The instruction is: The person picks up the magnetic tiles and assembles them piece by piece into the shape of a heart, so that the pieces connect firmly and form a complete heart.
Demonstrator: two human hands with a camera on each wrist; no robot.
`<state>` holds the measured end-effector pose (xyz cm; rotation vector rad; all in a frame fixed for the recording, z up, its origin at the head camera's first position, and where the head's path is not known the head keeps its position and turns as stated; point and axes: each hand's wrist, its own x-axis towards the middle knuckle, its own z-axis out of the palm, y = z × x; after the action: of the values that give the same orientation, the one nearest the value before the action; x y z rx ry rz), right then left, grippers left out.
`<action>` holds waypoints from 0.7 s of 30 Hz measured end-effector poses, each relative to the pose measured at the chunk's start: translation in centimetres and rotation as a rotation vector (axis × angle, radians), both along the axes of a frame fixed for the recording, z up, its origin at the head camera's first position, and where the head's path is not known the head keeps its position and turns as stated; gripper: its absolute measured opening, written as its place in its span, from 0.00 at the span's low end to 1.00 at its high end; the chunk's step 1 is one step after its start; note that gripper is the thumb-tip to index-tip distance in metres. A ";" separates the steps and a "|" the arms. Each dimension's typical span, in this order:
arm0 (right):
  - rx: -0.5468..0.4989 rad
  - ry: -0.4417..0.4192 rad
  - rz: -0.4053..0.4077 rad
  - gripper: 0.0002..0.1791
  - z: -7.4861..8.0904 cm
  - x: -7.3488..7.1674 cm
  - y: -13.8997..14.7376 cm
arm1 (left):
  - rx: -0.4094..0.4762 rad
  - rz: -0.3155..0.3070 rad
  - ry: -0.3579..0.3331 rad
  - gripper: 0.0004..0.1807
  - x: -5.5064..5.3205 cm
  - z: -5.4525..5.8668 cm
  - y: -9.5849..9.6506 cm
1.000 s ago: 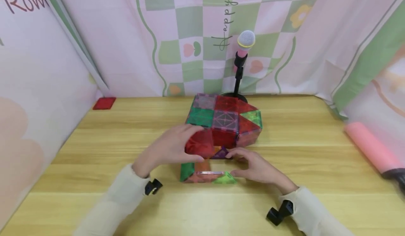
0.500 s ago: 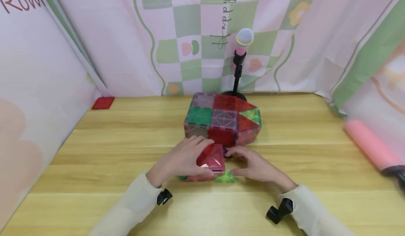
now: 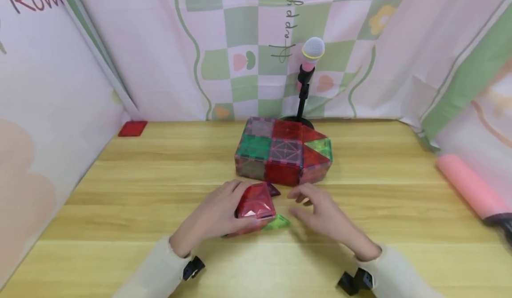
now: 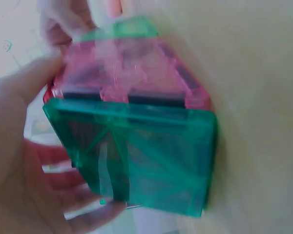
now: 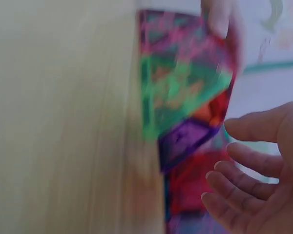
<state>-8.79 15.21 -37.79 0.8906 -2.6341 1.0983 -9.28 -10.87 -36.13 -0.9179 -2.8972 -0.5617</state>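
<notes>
My left hand (image 3: 216,213) grips a small structure of see-through magnetic tiles, thumb in front and fingers behind. A red square tile (image 3: 257,202) forms its top. The left wrist view shows its green end tile (image 4: 141,151) and pink side tile (image 4: 122,68). A light green triangle tile (image 3: 278,222) and a purple triangle tile (image 5: 188,139) stick out toward my right hand (image 3: 322,213). That hand is just right of the structure, fingers loosely bent, with nothing in them. Behind stands a larger magnetic tile box (image 3: 284,156) in red, green, purple and pink.
A microphone on a black stand (image 3: 303,96) rises behind the larger box. One flat red tile (image 3: 133,129) lies at the back left of the wooden table (image 3: 120,191). On the right lies a pink cylinder (image 3: 468,184) with a dark end. Printed curtains (image 3: 224,58) enclose the table.
My left hand has brought the red square tile forward onto the small structure. The structure has since shifted left and turned slightly, and my right hand has come away from it.
</notes>
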 end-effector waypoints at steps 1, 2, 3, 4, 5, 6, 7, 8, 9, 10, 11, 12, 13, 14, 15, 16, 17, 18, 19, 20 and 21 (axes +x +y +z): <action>-0.017 -0.012 0.023 0.12 0.3 0.5 -0.5 | -0.005 0.031 0.011 0.43 0.4 -0.1 -0.2; -0.034 -0.029 0.054 0.10 0.5 1.0 -1.1 | -0.008 0.063 0.020 0.43 0.7 -0.2 -0.3; -0.044 -0.054 0.090 0.09 0.6 1.5 -1.6 | -0.011 0.095 0.033 0.43 1.1 -0.2 -0.4; -0.052 -0.085 0.129 0.08 0.8 2.0 -2.1 | -0.012 0.125 0.041 0.42 1.4 -0.3 -0.5; -0.060 -0.122 0.167 0.07 0.9 2.4 -2.6 | -0.011 0.156 0.044 0.42 1.8 -0.4 -0.6; -0.067 -0.161 0.206 0.07 1.0 2.7 -3.1 | -0.007 0.184 0.048 0.42 2.2 -0.5 -0.6; -0.075 -0.200 0.234 0.08 1.0 2.9 -3.5 | -0.004 0.204 0.053 0.41 2.5 -0.6 -0.6; -0.079 -0.236 0.249 0.09 1.0 3.0 -3.9 | 0.004 0.221 0.054 0.40 2.8 -0.6 -0.6; -0.083 -0.271 0.258 0.10 0.9 3.1 -4.1 | 0.014 0.239 0.055 0.38 3.1 -0.7 -0.5; -0.087 -0.291 0.261 0.11 0.8 3.1 -4.3 | 0.025 0.257 0.054 0.36 3.4 -0.8 -0.5; -0.087 -0.309 0.255 0.12 0.8 3.0 -4.4 | 0.037 0.275 0.042 0.35 3.7 -0.8 -0.4; -0.087 -0.319 0.247 0.12 0.7 3.0 -4.5 | 0.052 0.290 0.028 0.34 4.1 -0.7 -0.4; -0.088 -0.321 0.235 0.13 0.6 2.9 -4.5 | 0.063 0.307 0.009 0.33 4.4 -0.7 -0.5; -0.088 -0.317 0.222 0.13 0.5 2.7 -4.5 | 0.080 0.322 -0.017 0.33 4.7 -0.6 -0.5; -0.087 -0.313 0.208 0.13 0.4 2.5 -4.4 | 0.101 0.333 -0.045 0.33 5.0 -0.5 -0.5; -0.087 -0.309 0.194 0.14 0.3 2.3 -4.2 | 0.117 0.336 -0.075 0.33 5.3 -0.4 -0.5; -0.085 -0.310 0.178 0.15 0.3 2.1 -4.1 | 0.127 0.333 -0.105 0.34 5.6 -0.3 -0.4; -0.083 -0.309 0.167 0.16 0.3 1.9 -4.0 | 0.137 0.322 -0.123 0.35 5.9 -0.1 -0.4; -0.079 -0.304 0.157 0.17 0.3 1.6 -3.8 | 0.142 0.308 -0.136 0.35 6.2 0.0 -0.3; -0.073 -0.305 0.147 0.19 0.3 1.4 -3.7 | 0.148 0.290 -0.151 0.35 6.5 0.1 -0.1; -0.067 -0.307 0.141 0.21 0.4 1.2 -3.5 | 0.149 0.271 -0.160 0.35 6.8 0.2 0.0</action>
<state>-7.61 11.68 -37.39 0.9770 -2.7867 1.4548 -2.46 -10.84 -35.94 -0.4715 -2.9946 -0.8459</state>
